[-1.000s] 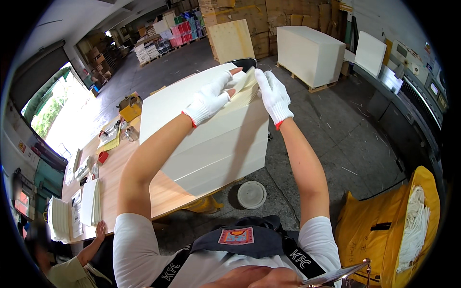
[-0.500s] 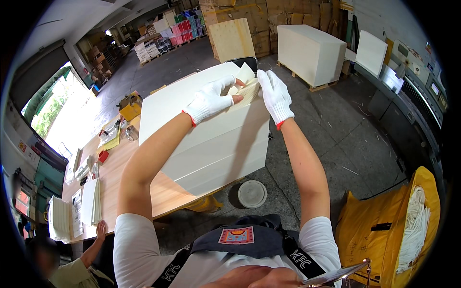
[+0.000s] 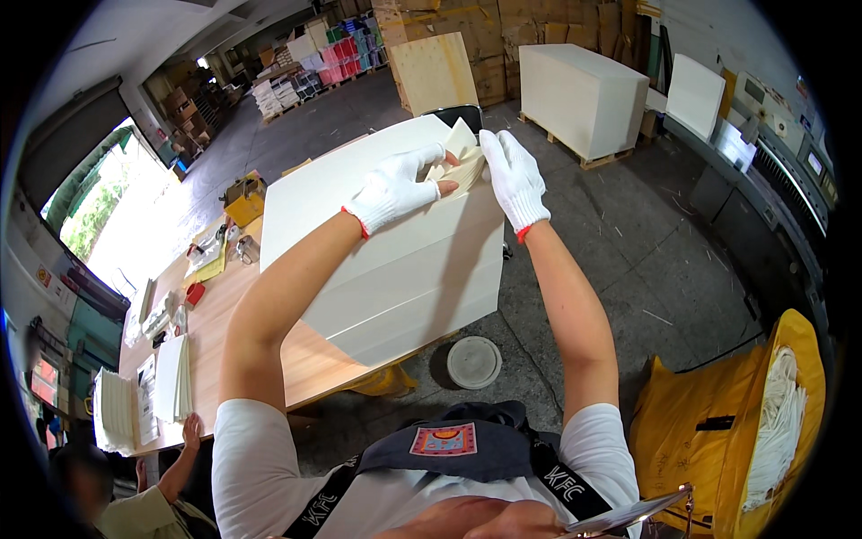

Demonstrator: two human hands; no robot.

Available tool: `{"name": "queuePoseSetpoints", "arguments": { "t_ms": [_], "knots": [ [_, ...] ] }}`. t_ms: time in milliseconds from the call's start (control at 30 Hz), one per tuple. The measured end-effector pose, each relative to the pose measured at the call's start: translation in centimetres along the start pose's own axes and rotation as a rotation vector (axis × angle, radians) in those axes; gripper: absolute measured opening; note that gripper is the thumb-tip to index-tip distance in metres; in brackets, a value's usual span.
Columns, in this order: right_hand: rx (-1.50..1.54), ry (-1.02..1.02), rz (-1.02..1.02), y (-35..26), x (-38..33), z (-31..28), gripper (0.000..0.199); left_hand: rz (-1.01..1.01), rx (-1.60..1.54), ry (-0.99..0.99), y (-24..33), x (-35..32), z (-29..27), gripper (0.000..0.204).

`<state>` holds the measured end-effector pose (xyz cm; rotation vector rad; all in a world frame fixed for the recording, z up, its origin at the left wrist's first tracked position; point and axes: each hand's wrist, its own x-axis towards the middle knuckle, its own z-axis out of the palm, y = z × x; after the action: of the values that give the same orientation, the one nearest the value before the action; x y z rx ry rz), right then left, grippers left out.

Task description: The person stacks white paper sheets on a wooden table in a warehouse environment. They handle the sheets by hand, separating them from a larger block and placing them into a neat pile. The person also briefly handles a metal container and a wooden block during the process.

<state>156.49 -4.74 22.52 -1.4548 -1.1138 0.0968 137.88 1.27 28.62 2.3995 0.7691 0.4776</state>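
Large white sheets lie overlapped in a stepped stack on the table. At their far right corner, several cream sheet edges curl up in a fan. My left hand, in a white knit glove with the thumb and a fingertip bare, grips these curled edges between thumb and finger. Against the right side of the fan stands my right hand, gloved too, its fingers stretched out straight. Its palm side faces the sheets and is partly hidden.
The wooden table carries a red tape roll and paper stacks. A co-worker's hand rests at its near left edge. A lidded bucket stands on the floor; a yellow sack is at right.
Both my hands stay in nearly the same place. The curled sheet edges at my left fingertips have shifted slightly. The co-worker's arm has moved a little.
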Motion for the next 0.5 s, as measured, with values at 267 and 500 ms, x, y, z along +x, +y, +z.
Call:
{"name": "queuePoseSetpoints", "arguments": {
  "t_ms": [267, 500],
  "knots": [
    [0.004, -0.002, 0.005, -0.1, 0.0, -0.1, 0.053, 0.041, -0.003, 0.027, -1.0, 0.6, 0.0, 0.033],
    [0.051, -0.058, 0.053, -0.1, 0.3, -0.2, 0.056, 0.276, 0.136, 0.164, -2.5, 0.9, 0.1, 0.035]
  ]
}}
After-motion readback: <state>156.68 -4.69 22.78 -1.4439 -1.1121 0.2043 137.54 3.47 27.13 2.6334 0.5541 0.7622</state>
